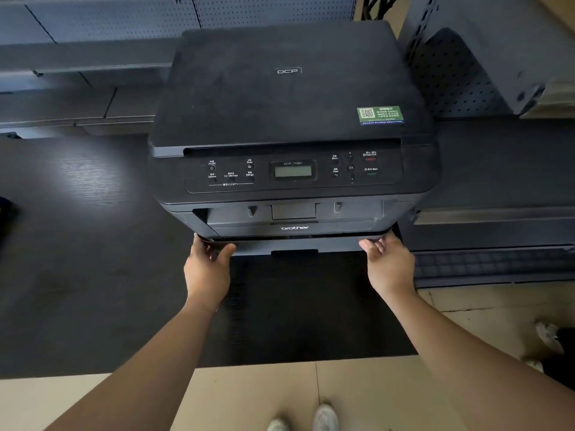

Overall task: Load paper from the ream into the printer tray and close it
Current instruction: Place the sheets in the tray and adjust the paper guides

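The printer tray (295, 244) sits pinched at its corners between my left hand (207, 269) and right hand (389, 262); uneven pushing could skew and jam it.

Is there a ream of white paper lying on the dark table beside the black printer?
No, the dark table around the black printer shows no paper.

We see a dim scene, the black printer (292, 126) swallowing detail in its lower front. A soft patch of glare lies on the dark tabletop (93, 178) at left, so light falls from above. The pale floor (342, 393) is the brightest area. Wide-angle bending curves the shelves (93, 57) near the edges, and the corners look soft.
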The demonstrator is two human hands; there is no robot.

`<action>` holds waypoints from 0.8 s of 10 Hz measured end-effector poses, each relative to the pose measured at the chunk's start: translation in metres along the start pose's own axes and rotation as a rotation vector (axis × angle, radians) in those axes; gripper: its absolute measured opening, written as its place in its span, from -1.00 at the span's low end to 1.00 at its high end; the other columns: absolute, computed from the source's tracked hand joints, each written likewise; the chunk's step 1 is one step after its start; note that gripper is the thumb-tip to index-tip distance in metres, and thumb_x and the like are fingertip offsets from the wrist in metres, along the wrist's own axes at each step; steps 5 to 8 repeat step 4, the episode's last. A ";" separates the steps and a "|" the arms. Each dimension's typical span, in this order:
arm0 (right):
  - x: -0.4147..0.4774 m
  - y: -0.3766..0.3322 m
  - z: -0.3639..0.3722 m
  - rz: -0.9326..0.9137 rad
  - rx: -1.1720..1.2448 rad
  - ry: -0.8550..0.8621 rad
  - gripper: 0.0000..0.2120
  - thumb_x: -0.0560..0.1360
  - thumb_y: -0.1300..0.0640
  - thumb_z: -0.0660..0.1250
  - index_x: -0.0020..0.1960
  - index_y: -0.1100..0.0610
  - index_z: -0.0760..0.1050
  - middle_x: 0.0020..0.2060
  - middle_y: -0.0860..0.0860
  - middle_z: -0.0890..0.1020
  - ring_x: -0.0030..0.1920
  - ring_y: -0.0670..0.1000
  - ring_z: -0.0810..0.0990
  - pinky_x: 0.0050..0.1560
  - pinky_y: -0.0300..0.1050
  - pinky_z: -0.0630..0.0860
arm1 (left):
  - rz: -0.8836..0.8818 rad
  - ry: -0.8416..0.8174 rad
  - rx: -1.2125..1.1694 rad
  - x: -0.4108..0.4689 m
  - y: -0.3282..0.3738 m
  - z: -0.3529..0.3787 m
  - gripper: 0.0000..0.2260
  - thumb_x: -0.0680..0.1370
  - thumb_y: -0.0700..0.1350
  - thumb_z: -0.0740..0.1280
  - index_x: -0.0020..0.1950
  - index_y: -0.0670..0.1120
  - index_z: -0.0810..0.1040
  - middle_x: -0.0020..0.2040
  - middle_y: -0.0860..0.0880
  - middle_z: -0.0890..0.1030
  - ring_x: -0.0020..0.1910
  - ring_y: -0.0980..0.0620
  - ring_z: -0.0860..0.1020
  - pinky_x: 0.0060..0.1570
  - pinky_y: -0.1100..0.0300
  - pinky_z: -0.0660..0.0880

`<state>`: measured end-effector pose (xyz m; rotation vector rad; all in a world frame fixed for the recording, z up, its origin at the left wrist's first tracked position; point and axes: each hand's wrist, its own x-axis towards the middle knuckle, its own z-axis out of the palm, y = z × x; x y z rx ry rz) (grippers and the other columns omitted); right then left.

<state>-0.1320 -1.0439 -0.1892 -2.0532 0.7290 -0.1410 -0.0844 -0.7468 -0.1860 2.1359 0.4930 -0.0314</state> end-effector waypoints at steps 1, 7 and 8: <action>0.006 -0.004 0.001 -0.001 -0.009 0.000 -0.74 0.53 0.16 0.37 0.19 0.23 0.57 0.11 0.12 0.70 0.18 0.10 0.64 0.13 -0.23 0.40 | -0.025 0.000 -0.037 0.005 0.002 0.000 -0.74 0.54 -0.10 0.45 0.21 -0.12 0.57 -0.03 0.06 0.65 -0.06 0.07 0.58 0.02 0.16 0.42; 0.003 -0.001 -0.005 0.031 0.033 -0.117 -0.45 0.50 -0.01 0.39 0.45 0.07 0.37 0.35 0.04 0.55 0.38 0.08 0.49 0.36 -0.01 0.43 | -0.021 -0.118 -0.118 -0.001 0.003 -0.009 -0.65 0.52 -0.14 0.48 0.29 -0.01 0.52 0.10 0.08 0.67 0.13 0.10 0.60 0.15 0.15 0.46; 0.003 -0.001 -0.005 0.031 0.033 -0.117 -0.45 0.50 -0.01 0.39 0.45 0.07 0.37 0.35 0.04 0.55 0.38 0.08 0.49 0.36 -0.01 0.43 | -0.021 -0.118 -0.118 -0.001 0.003 -0.009 -0.65 0.52 -0.14 0.48 0.29 -0.01 0.52 0.10 0.08 0.67 0.13 0.10 0.60 0.15 0.15 0.46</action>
